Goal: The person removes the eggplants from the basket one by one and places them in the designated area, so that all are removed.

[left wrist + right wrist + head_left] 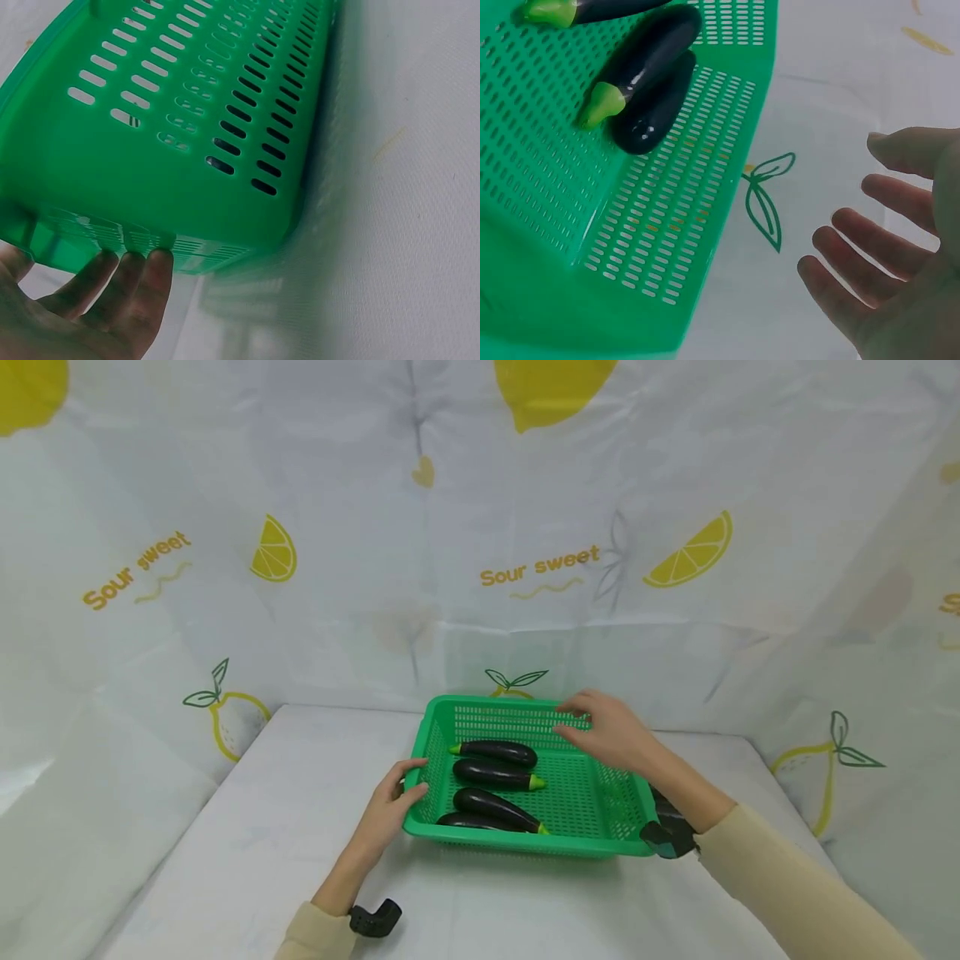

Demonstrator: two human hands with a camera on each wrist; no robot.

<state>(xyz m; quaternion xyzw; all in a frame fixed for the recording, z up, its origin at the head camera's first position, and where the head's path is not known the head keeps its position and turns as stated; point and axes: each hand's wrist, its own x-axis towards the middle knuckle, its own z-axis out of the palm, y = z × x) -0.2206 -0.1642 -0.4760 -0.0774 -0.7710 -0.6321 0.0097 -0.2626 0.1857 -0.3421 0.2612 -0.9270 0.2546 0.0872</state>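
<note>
Several dark purple eggplants with green stem ends lie in the left half of a green plastic basket. My left hand holds the basket's left rim, thumb and index finger over the edge. In the left wrist view, other fingers of that hand lie against the outer wall. Above the basket's back right part hovers my right hand, its fingers loosely bent and nothing between them. The right wrist view shows that hand's spread fingers apart from the eggplants.
The basket stands on a white-covered table. Behind it hangs a white sheet printed with lemons and lettering. A black wrist device sits on the left wrist, another dark one on the right.
</note>
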